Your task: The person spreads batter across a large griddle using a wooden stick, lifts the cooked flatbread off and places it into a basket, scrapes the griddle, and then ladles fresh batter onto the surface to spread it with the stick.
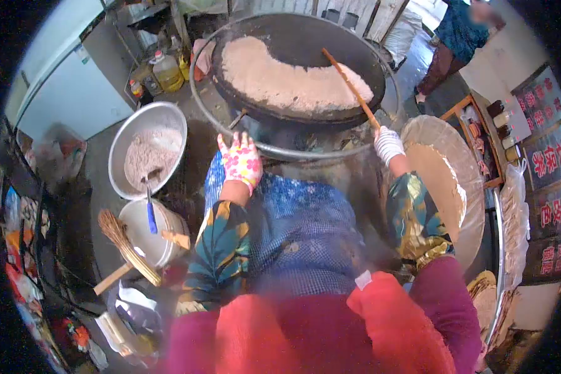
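A large round black griddle [268,28] carries a curved band of pale pinkish batter [280,84]. My right hand [389,144], in a striped glove, is closed around the lower end of a long wooden stick [352,90], whose far end lies over the batter's right part. In a flowered glove, my left hand [240,162] is spread with its fingers apart at the near left rim of the metal ring [287,151] around the griddle. Nothing shows in it.
To the left are a metal bowl [115,156] of pinkish flour, a white bucket [168,218], a straw brush [128,246] and oil bottles [167,71]. A round tray of thin flatbread [436,181] stands right. Another person [458,37] is at the upper right.
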Tool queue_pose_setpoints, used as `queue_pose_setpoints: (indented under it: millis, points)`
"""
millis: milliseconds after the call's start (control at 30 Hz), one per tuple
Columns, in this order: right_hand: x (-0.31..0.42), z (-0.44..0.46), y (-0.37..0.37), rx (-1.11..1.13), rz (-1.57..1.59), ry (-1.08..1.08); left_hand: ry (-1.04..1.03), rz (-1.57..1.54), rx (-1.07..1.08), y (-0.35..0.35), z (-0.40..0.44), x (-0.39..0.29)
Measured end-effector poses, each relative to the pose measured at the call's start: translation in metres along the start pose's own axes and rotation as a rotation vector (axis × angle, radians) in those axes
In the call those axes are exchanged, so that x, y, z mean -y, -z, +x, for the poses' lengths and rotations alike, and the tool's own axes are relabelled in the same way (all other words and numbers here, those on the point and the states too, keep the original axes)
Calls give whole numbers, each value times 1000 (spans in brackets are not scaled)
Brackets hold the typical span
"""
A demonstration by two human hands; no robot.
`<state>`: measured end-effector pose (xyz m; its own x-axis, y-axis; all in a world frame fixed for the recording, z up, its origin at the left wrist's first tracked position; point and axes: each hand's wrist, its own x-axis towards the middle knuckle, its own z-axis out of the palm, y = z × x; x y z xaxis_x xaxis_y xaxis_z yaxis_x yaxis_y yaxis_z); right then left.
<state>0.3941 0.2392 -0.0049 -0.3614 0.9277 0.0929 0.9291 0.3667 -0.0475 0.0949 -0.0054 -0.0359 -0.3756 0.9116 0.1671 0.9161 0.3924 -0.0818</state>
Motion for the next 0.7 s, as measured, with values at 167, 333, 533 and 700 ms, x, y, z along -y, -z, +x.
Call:
queue_pose_setpoints:
  millis: [167, 333, 533, 700]
  points:
    - [0, -16, -8, 60, -57, 35, 92, 7, -3, -5, 9, 19]
    - [17, -17, 20, 21, 27, 54, 157, 6, 48, 24, 14, 27]
    - [9, -5, 0, 20, 33, -5, -180, -195, -35, 21, -16, -79]
    - [34, -39, 9, 87, -32, 142, -130, -48, 40, 10, -16, -78]
